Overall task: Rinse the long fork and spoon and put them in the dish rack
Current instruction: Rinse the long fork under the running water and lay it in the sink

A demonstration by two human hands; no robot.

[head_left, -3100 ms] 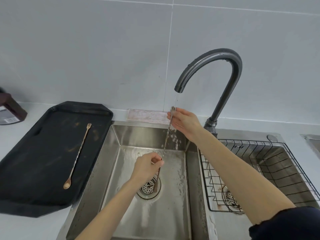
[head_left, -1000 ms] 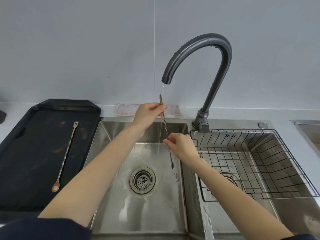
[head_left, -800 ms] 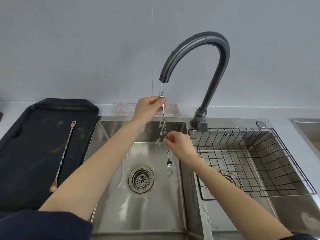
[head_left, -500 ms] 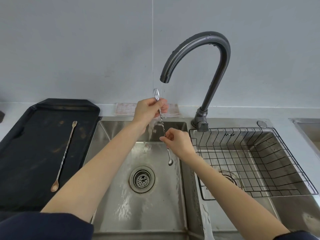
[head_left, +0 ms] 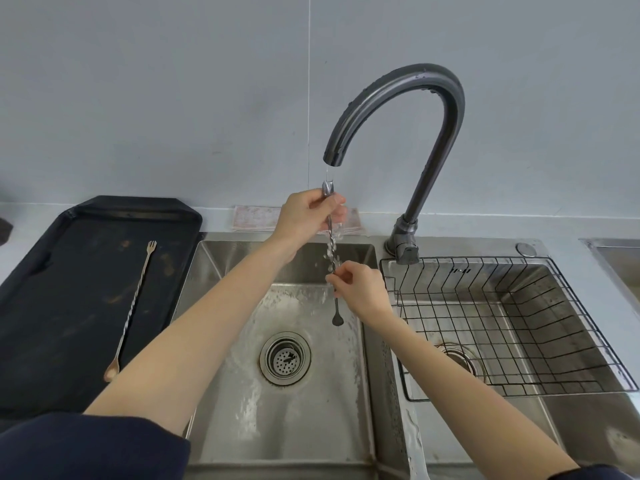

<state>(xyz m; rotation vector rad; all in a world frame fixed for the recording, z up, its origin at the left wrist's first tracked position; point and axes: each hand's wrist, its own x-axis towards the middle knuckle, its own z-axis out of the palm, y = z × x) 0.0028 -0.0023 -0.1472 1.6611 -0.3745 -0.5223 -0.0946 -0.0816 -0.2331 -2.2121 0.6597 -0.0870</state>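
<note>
A long silver utensil with a twisted stem (head_left: 331, 251) hangs upright under the running dark tap (head_left: 398, 98), fork end up and small spoon bowl (head_left: 337, 319) down. My left hand (head_left: 308, 216) pinches it near the top. My right hand (head_left: 360, 289) grips its lower stem. Water splashes along the stem into the left sink basin (head_left: 242, 393). A second, copper-coloured long fork-spoon (head_left: 133, 306) lies on the black tray (head_left: 52, 341) at the left. The black wire dish rack (head_left: 554, 341) sits in the right basin with nothing in it.
A drain strainer (head_left: 285, 358) sits in the middle of the left basin. A folded pinkish cloth (head_left: 256, 218) lies on the ledge behind the sink. Another basin edge (head_left: 616, 251) shows at the far right. The wall is grey tile.
Three seconds ago my hands were swapped on the utensil, right hand on top. In the last second the top end tilted left out of the stream, then came back under the tap.
</note>
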